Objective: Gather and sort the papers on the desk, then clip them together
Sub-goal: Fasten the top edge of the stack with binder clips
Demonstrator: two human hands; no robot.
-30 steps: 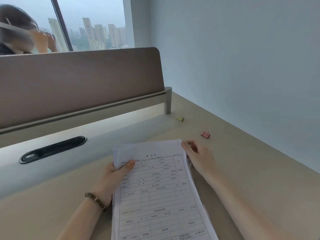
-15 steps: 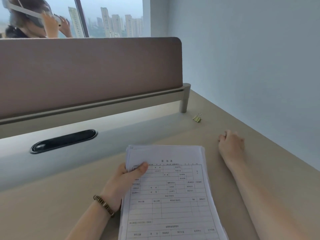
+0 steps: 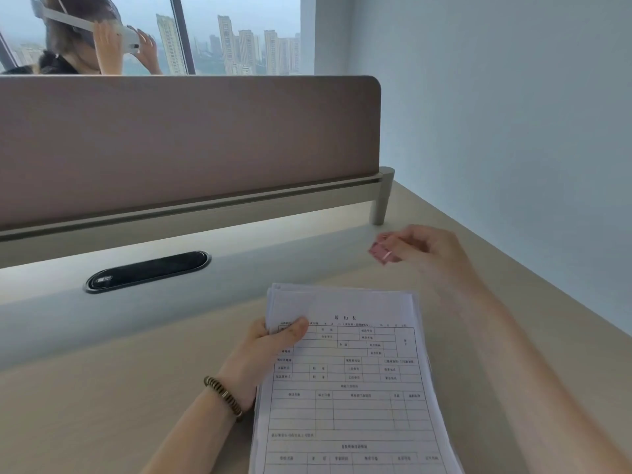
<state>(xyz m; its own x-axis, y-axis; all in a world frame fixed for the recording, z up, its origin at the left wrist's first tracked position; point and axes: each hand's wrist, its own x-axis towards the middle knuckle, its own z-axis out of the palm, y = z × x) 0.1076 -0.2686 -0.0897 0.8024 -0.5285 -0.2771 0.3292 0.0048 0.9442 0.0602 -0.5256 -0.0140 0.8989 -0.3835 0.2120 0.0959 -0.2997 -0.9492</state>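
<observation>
Now L hand [image 3: 270, 350] grips paper stack [image 3: 352, 381], R hand [image 3: 427, 251] pinches pink clip [image 3: 381, 252]

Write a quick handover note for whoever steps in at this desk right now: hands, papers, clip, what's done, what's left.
Left hand: grips the paper stack at its upper left edge, thumb on top.
Right hand: lifted above the desk, pinching a pink clip; it is blurred, so whether it is squeezed open is unclear.
Done: papers gathered into one stack, edges roughly even; clip in hand.
Left: bring the clip to the stack, probably its top edge, and clip it on.
</observation>
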